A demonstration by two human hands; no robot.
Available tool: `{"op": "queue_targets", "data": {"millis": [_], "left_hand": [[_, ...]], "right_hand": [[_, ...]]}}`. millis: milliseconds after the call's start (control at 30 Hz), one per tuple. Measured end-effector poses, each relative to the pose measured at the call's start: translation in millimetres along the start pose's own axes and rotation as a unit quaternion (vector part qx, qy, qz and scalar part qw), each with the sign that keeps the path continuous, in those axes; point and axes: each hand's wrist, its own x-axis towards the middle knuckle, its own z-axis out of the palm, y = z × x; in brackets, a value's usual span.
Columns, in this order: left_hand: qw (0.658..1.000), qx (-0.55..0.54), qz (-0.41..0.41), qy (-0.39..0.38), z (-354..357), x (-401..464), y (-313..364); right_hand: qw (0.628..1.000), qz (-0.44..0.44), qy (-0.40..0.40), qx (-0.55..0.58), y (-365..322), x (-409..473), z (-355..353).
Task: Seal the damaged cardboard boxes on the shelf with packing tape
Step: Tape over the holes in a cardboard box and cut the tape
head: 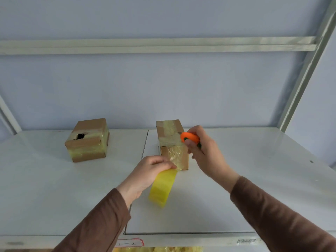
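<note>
The right box (171, 142) stood on the white shelf (236, 179), just right of the seam between the two shelf panels, its top and near face already wrapped in yellowish tape. A clear strip (175, 157) ran down that near face and off toward the roll (162, 187), taut between them! The left hand (152, 170) had its grip clamped on the yellow roll, fingers curled over the upper edge, holding it just near the box's bottom corner, the roll hanging tilted above the shelf. The right hand (201, 148) was up beside the box's right edge, its grip closed around an orange cutter (190, 138) with green bits showing, the cutter's tip touching or almost touching the taped top corner; which, the view did not settle. Both arms wore brown sleeves (272, 215).

Well apart to the left sat the left box (88, 140), squat, banded in the same tape, and there was a dark ragged hole (81, 136) in its top. Behind stood a pale wall, with an upper shelf rail (163, 45) crossing overhead. On the shelf's near lip sat a red-bordered label (130, 243), writing too small to read.
</note>
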Motion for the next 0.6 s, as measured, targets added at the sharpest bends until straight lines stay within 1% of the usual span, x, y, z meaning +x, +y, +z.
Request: {"op": "queue_targets", "data": {"millis": [33,67,100,167,200,300,367,433,533,600], "left_hand": [[1.000,-0.008,0.026,0.005,-4,-8,1],[0.999,-0.015,0.044,0.010,-7,-16,2],[0.998,-0.010,0.057,0.017,-10,-23,3],[0.996,0.024,0.082,0.029,-16,-34,4],[0.995,0.042,0.089,0.031,-19,-39,4],[0.992,0.066,0.095,0.045,-29,-50,1],[0.985,0.117,0.108,0.064,-36,-56,-3],[0.972,0.188,0.121,0.077,-42,-62,-6],[0.964,0.217,0.130,0.088,-51,-69,-13],[0.961,0.225,0.132,0.094,-54,-72,-18]], "right_hand": [[0.998,0.016,0.005,0.061,-4,-6,5],[0.994,0.036,-0.010,0.107,-7,-14,11],[0.988,0.055,-0.043,0.134,-10,-21,17],[0.982,0.061,-0.116,0.133,-18,-34,32],[0.983,0.049,-0.136,0.117,-22,-38,40],[0.986,0.008,-0.137,0.096,-31,-42,64],[0.983,0.001,-0.137,0.121,-35,-44,76],[0.973,0.021,-0.150,0.172,-37,-46,85],[0.957,0.057,-0.159,0.234,-41,-47,98],[0.955,0.072,-0.154,0.244,-43,-47,107]]}}
